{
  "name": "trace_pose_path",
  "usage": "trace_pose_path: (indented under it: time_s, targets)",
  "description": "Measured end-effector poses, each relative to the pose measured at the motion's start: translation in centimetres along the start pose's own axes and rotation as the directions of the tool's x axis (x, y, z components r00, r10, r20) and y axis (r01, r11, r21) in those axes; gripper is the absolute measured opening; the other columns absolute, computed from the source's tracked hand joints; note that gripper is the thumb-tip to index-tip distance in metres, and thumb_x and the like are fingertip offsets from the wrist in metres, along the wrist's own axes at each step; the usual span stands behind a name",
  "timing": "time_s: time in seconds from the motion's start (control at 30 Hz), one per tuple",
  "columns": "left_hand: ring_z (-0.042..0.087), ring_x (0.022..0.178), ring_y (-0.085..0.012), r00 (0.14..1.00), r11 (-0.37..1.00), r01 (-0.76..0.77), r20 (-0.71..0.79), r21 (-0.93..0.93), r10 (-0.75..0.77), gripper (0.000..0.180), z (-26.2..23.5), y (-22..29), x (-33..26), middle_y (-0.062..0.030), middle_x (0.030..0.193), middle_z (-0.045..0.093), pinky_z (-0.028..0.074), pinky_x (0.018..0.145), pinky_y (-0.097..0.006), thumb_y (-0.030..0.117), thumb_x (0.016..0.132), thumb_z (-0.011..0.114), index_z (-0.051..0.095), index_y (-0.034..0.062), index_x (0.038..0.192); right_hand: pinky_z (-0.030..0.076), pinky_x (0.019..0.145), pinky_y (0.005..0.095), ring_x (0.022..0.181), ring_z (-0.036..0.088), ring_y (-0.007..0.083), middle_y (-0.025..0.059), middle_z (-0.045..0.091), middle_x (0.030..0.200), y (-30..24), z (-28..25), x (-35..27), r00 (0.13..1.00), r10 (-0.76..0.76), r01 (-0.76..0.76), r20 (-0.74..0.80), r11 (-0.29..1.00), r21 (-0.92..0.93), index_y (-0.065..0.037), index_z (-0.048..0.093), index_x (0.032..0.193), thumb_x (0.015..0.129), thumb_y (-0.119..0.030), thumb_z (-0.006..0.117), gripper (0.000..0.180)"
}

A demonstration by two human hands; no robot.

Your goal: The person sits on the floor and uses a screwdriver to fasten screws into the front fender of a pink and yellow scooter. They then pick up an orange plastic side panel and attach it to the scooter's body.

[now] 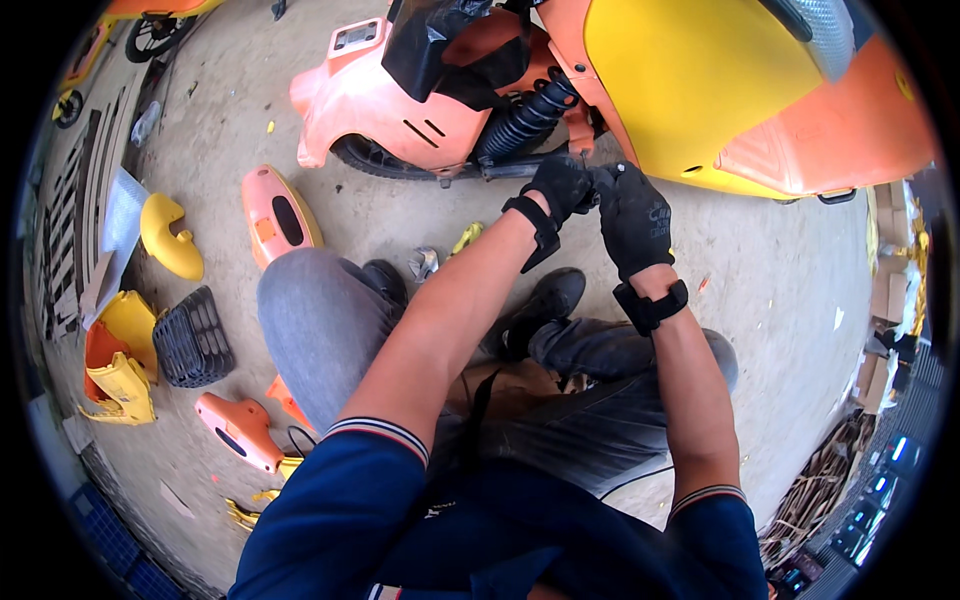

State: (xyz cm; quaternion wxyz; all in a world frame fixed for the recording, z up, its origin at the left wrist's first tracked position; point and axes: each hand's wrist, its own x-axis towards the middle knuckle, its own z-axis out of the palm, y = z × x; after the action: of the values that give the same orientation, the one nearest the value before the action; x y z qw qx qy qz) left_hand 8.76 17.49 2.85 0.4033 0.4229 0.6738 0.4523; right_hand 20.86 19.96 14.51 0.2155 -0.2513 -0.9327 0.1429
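Left: yellow curved part [172,245], black basket [194,337] and orange panel [266,212] lie on the floor [800,320], apart from your hands, probably parked there to stay out of your way. Centre: your left hand [560,185], gloved, is curled in at the scooter's [690,90] lower edge, near the black shock absorber [528,117]. Right hand [637,220], gloved, just beside it, fingers bent, likely so both reach one small spot. Can't tell what either grips, fingers hide it. Scooter spans the far side, centre to right.
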Motion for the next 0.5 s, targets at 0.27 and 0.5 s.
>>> trace_pose_path:
  time_s: [0.27, 0.5]
  targets:
    - [0.063, 0.06, -0.0191, 0.998, 0.91, 0.049, -0.009, -0.412, -0.058, 0.014, 1.1, -0.2, 0.6, -0.0121, 0.073, 0.063, 0.053, 0.051, -0.029, 0.011, 0.085, 0.061, 0.063, -0.0013, 0.08, 0.047, 0.061, 0.0427, 0.069, 0.06, 0.0367, 0.0178, 0.061, 0.073, 1.5, -0.2, 0.4, 0.984, 0.157, -0.153, -0.088, 0.987, 0.058, -0.004, 0.056, 0.086, 0.092, -0.018, 0.05, 0.016]
    - [0.061, 0.056, -0.0168, 0.996, 0.859, 0.066, -0.011, -0.507, -0.083, 0.013, 1.5, -0.4, 1.0, -0.0105, 0.069, 0.062, 0.052, 0.047, -0.027, 0.01, 0.084, 0.062, 0.062, -0.0007, 0.077, 0.046, 0.055, 0.0383, 0.059, 0.061, 0.0313, 0.0159, 0.06, 0.065, 3.2, -0.5, 0.6, 0.886, 0.463, -0.436, 0.011, 0.824, 0.362, -0.002, 0.057, 0.086, 0.094, -0.024, 0.049, 0.025]
